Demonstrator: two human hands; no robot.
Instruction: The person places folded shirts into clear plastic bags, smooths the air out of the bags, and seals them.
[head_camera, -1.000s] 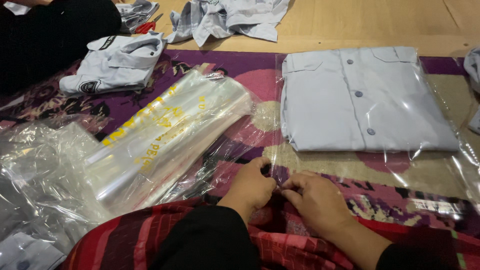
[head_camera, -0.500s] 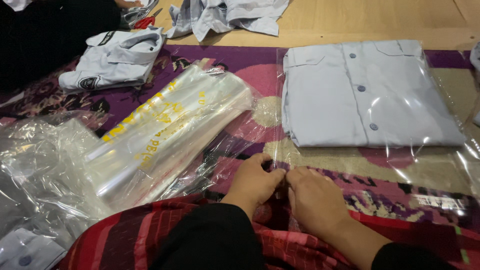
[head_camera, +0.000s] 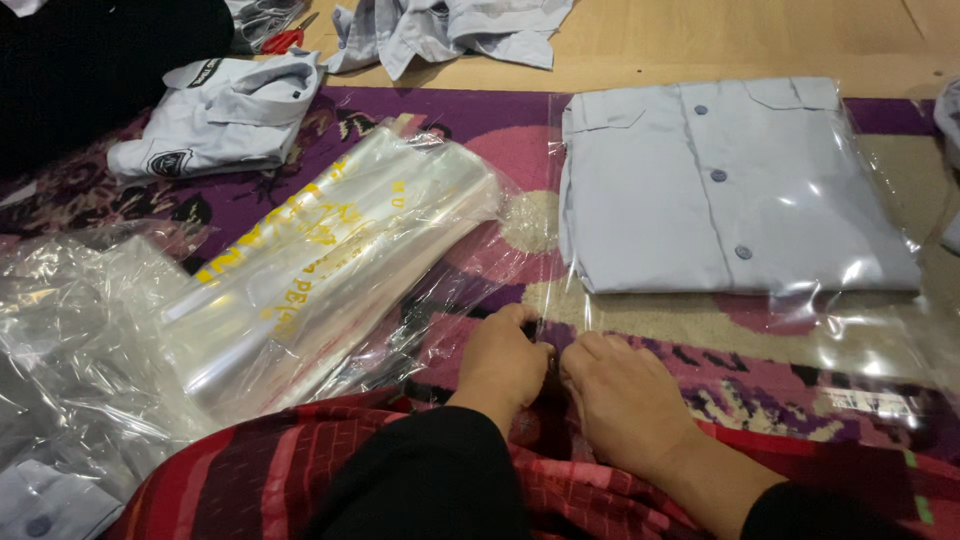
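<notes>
Nearest, the left hand (head_camera: 503, 362) and the right hand (head_camera: 622, 398) lie knuckles up and almost touching, both pinching the near corner of a clear plastic garment bag (head_camera: 800, 330); the fingertips curl under, so the exact grip is hidden. Inside that bag, a little farther out and to the right, lies a folded pale-blue buttoned shirt (head_camera: 735, 190), flat and square. The film looks thin, glossy and slippery, likely to crinkle and slide, so the open near edge, where the hands are, seems the sensible place to hold it; the shirt itself looks soft and light. Left of the hands rests a thick stack of clear bags with yellow print (head_camera: 320, 260), with loose crumpled plastic (head_camera: 70, 330) beside it. Everything lies on a purple patterned rug (head_camera: 500, 110). Beyond are another folded pale shirt with dark badges (head_camera: 220, 120), a heap of unfolded shirts (head_camera: 450, 25), red-handled scissors (head_camera: 287, 40) and a bare wooden floor (head_camera: 750, 40).
</notes>
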